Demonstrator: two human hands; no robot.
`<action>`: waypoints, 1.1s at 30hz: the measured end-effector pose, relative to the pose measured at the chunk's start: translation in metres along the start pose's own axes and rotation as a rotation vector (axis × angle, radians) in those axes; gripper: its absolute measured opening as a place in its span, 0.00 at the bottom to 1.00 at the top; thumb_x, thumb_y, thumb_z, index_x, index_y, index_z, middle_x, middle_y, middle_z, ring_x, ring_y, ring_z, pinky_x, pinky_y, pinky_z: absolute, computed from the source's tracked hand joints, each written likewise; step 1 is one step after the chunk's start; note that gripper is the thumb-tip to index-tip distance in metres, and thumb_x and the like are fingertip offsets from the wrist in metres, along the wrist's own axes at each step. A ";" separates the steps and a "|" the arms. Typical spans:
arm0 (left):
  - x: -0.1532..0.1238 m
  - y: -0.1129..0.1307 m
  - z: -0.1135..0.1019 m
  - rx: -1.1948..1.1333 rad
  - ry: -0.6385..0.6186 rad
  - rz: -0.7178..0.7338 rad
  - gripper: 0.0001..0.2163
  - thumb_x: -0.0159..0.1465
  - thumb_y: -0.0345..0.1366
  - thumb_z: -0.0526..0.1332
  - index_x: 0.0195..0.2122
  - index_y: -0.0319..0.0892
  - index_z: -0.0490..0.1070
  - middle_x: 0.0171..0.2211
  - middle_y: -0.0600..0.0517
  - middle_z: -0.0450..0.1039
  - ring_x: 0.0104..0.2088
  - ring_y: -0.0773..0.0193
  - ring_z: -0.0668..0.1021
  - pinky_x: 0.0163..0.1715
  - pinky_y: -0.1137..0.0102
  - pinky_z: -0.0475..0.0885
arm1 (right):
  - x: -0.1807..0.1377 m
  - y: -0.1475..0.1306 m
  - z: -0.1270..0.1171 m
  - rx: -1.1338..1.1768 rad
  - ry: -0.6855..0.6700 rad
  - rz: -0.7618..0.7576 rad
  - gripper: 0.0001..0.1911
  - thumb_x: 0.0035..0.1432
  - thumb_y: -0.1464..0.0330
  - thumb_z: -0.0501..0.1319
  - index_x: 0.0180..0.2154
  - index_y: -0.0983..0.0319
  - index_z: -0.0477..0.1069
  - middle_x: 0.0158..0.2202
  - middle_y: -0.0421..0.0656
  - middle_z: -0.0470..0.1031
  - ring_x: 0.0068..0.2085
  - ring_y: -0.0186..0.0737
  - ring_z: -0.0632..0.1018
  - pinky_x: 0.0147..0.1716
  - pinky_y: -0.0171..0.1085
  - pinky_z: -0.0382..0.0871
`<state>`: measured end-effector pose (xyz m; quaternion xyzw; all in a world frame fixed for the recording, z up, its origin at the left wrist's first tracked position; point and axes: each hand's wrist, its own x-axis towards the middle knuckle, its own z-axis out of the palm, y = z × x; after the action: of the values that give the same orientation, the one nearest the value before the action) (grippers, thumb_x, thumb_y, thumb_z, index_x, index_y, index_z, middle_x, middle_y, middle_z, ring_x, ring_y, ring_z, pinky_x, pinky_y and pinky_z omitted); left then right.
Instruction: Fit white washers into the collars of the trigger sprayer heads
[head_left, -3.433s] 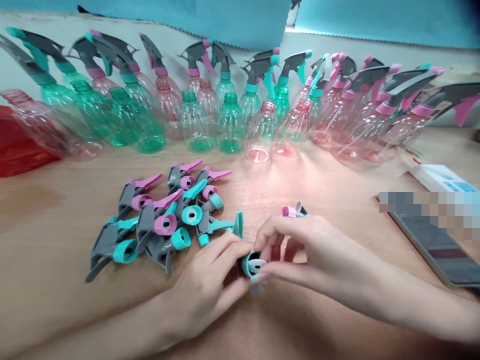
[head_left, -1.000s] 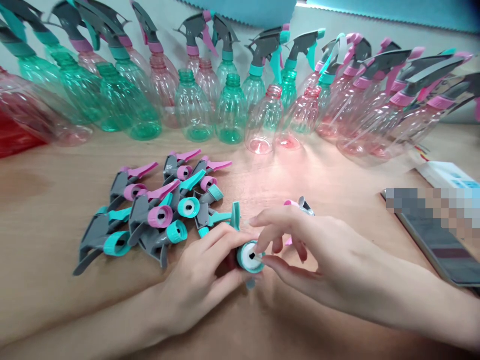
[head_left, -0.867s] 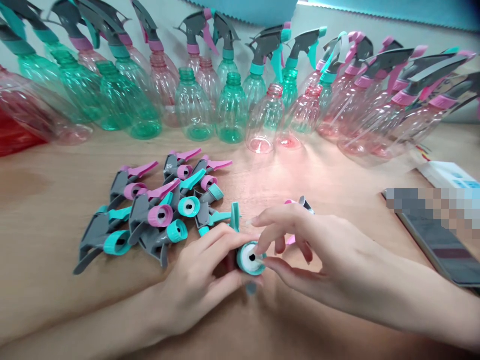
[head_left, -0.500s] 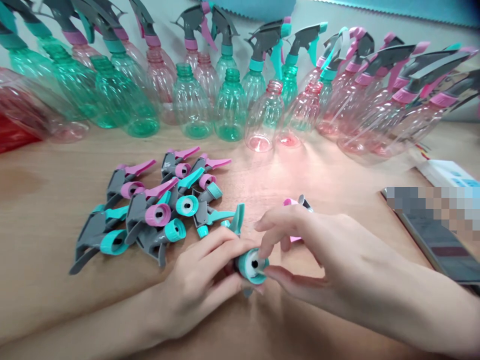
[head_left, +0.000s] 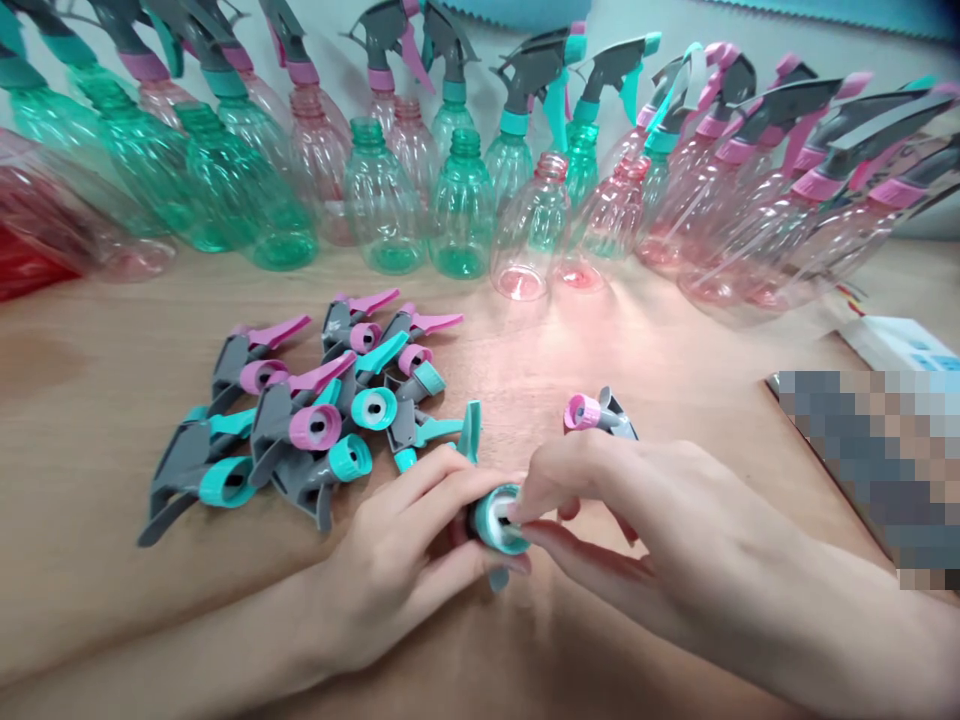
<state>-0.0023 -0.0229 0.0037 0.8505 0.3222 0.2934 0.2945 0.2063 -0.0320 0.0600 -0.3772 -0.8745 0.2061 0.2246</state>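
Observation:
A trigger sprayer head (head_left: 492,522) with a turquoise collar is gripped in my left hand (head_left: 397,550), its round opening tilted up toward me. White lining shows inside the collar around a dark hole. My right hand (head_left: 637,520) has thumb and fingertips pinched at that opening; whatever lies between them is too small and hidden to make out. Just beyond my right hand lies a grey sprayer head with a pink collar (head_left: 583,411), partly covered by the hand. Left of my hands is a pile of grey sprayer heads (head_left: 315,428) with pink or turquoise collars and triggers.
Green bottles (head_left: 461,210) and pink bottles (head_left: 529,235) stand along the back, several topped with sprayers, others uncapped. A red object (head_left: 34,255) sits at the far left. On the right lie a pixelated phone-like device (head_left: 847,470) and a white box (head_left: 900,340).
My right fingertips have come together and moved left into the collar's opening. The pink-collared sprayer head beyond my right hand shows more. The pile has not moved.

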 end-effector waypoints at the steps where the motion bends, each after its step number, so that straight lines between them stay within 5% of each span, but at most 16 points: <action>1: 0.000 0.000 0.000 0.008 -0.008 0.016 0.13 0.66 0.35 0.58 0.51 0.46 0.64 0.34 0.53 0.67 0.30 0.68 0.72 0.31 0.75 0.70 | 0.000 -0.001 0.000 -0.011 0.001 0.006 0.01 0.59 0.73 0.56 0.33 0.64 0.65 0.26 0.40 0.75 0.25 0.32 0.73 0.21 0.32 0.62; 7: 0.001 0.001 -0.001 0.049 -0.016 0.081 0.15 0.64 0.30 0.59 0.52 0.46 0.63 0.36 0.53 0.69 0.33 0.68 0.73 0.32 0.76 0.70 | -0.002 -0.002 0.002 -0.027 -0.007 0.108 0.09 0.51 0.77 0.59 0.34 0.60 0.62 0.24 0.34 0.70 0.21 0.29 0.68 0.17 0.30 0.58; 12: 0.000 0.003 0.001 0.043 0.022 0.105 0.14 0.65 0.31 0.59 0.52 0.43 0.63 0.37 0.52 0.68 0.34 0.67 0.74 0.35 0.75 0.71 | -0.004 -0.002 0.005 0.057 0.013 0.143 0.16 0.48 0.78 0.61 0.38 0.59 0.60 0.31 0.33 0.74 0.22 0.27 0.67 0.20 0.28 0.60; 16: 0.000 0.003 0.001 0.066 0.016 0.106 0.11 0.66 0.31 0.57 0.50 0.43 0.63 0.37 0.52 0.68 0.35 0.67 0.73 0.36 0.75 0.70 | -0.003 -0.006 0.008 -0.069 0.061 0.120 0.11 0.51 0.77 0.60 0.36 0.62 0.63 0.29 0.39 0.74 0.28 0.35 0.72 0.22 0.32 0.62; 28: -0.001 0.001 0.001 0.141 0.056 0.113 0.10 0.66 0.31 0.57 0.48 0.42 0.64 0.36 0.52 0.68 0.35 0.67 0.73 0.37 0.75 0.71 | -0.004 -0.005 0.009 -0.113 0.053 0.063 0.04 0.57 0.77 0.58 0.35 0.65 0.68 0.28 0.41 0.73 0.29 0.37 0.72 0.24 0.34 0.64; 33: -0.001 0.000 0.000 0.075 0.011 0.119 0.12 0.66 0.32 0.57 0.50 0.41 0.64 0.37 0.52 0.68 0.35 0.68 0.74 0.37 0.76 0.71 | -0.002 -0.004 0.004 -0.027 -0.018 -0.086 0.09 0.62 0.77 0.52 0.35 0.66 0.70 0.29 0.42 0.74 0.29 0.35 0.72 0.25 0.33 0.63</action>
<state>-0.0031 -0.0235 0.0035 0.8770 0.2833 0.3027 0.2429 0.2028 -0.0370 0.0587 -0.3405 -0.8946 0.1879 0.2202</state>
